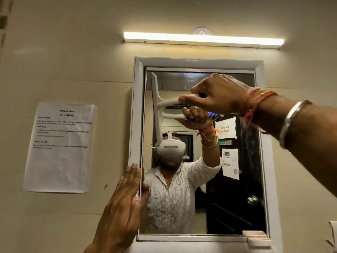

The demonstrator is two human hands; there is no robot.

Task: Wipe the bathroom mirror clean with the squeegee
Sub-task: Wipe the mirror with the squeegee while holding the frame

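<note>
Pressing flat against the lower left side of the mirror's white frame [135, 110], the left hand [124, 203] has its fingers straight and together. Its grip is open and has hold of nothing, and the fingertips lie right at the edge of the glass.

The right forearm comes in from the right edge, with a metal bangle [291, 123] and orange threads [253, 105] round the wrist. The right hand [217, 95] has its grip closed round the handle of the squeegee [158, 106], fingers curled over it and thumb stretched along its underside.

The squeegee is white. Its handle runs leftward from the hand, and its long blade stands nearly upright against the upper left part of the mirror [235, 207], close to the frame's left side. Its reflection shows just below and beside it in the glass.

The mirror hangs on a cream wall [73, 61] and reflects a person in a pale patterned shirt and a dark door with a round knob. Left of the frame a printed sheet [60, 147] is stuck to the wall. Above the mirror a lit tube light [203, 39] runs across.
</note>
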